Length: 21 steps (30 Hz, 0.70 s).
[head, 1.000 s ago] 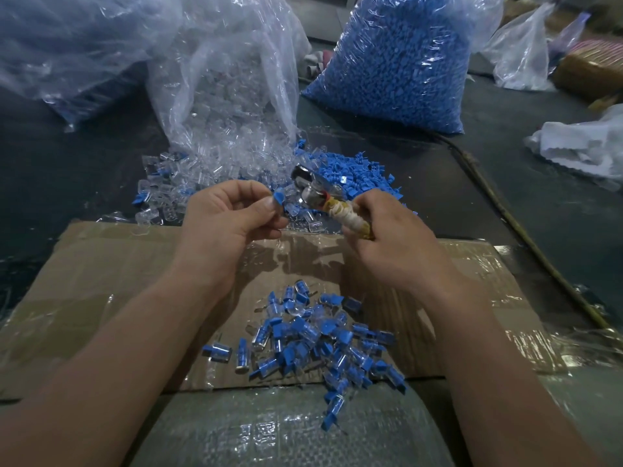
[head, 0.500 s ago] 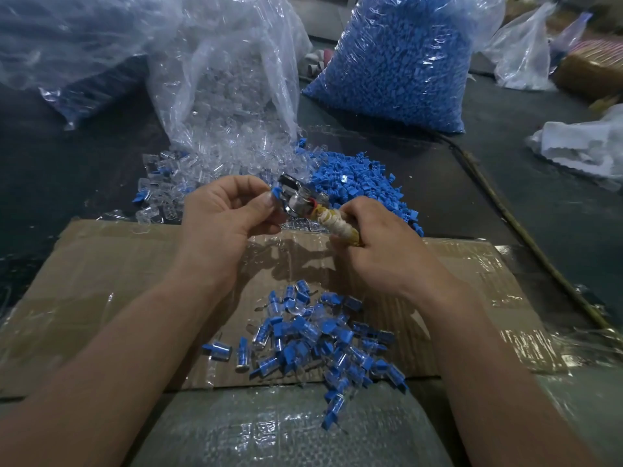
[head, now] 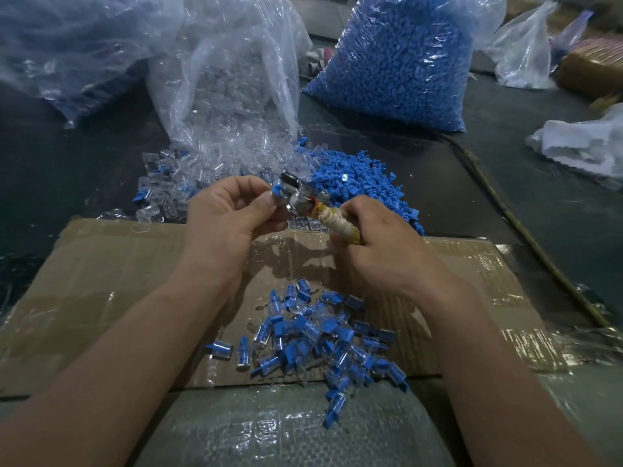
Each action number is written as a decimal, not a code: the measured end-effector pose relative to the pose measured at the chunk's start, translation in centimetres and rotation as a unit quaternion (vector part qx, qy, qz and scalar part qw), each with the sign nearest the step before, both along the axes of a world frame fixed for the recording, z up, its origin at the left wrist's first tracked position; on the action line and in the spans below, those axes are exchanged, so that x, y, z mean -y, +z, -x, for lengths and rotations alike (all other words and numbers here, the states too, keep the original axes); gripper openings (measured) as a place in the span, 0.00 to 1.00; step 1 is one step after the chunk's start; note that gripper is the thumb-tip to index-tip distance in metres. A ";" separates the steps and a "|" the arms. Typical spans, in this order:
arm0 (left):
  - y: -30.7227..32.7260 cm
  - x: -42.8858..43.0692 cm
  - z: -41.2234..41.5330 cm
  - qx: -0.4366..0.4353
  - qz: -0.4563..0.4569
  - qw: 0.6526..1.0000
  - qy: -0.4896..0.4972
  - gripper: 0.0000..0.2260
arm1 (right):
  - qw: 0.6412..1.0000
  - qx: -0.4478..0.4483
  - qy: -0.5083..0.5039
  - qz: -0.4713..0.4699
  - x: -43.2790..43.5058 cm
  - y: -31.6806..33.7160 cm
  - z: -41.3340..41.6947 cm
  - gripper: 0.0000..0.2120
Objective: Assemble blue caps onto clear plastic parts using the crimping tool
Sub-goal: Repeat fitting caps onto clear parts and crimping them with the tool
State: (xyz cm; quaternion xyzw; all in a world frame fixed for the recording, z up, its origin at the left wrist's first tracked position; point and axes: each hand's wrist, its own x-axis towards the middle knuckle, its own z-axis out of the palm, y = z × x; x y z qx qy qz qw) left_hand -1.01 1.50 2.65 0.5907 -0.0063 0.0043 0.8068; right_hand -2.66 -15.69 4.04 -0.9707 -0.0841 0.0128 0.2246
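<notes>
On the near part of the cardboard lies a pile of finished pieces, clear with blue tops. I think these are done, so a good bit of the job is over. Above the far edge of the cardboard are the two hands. The left hand has curled fingers and pinches a small part with a blue cap on it. The right hand is wrapped tight round the taped handle of the crimping tool. The shiny head of the tool touches the blue cap, so the part sits right between the two hands. I cannot tell if this cap is fully on yet. Just past the cardboard, on the dark table, lie loose clear parts and a heap of loose blue caps. Farther past the cardboard stand a bag of clear parts and a bag of blue caps, both very full. So I think a lot more is left to do
</notes>
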 end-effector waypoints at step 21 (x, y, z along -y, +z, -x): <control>-0.2 0.4 0.5 0.029 -0.051 0.998 0.030 0.06 | 0.999 0.009 0.018 0.035 -0.8 0.3 0.0 0.07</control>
